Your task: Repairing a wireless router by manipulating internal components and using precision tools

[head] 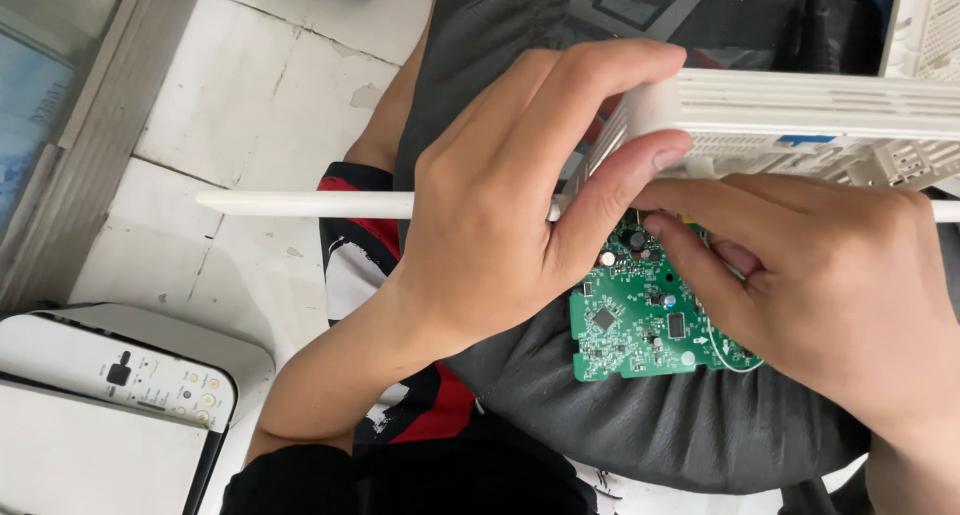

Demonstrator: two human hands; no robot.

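Note:
My left hand (510,205) grips the end of a white vented plastic casing (800,110), thumb below and fingers over its top. A green circuit board (630,315) with small chips sits under the casing, over my lap. My right hand (820,275) rests on the board's right side, fingertips pressed on its upper edge near the casing. A thin white rod-like antenna (300,204) runs sideways behind my left hand.
A white and black box-shaped device (120,385) with small ports lies on the tiled floor at the lower left. Another white vented part (925,25) stands at the upper right. Dark grey cloth (660,425) covers my lap.

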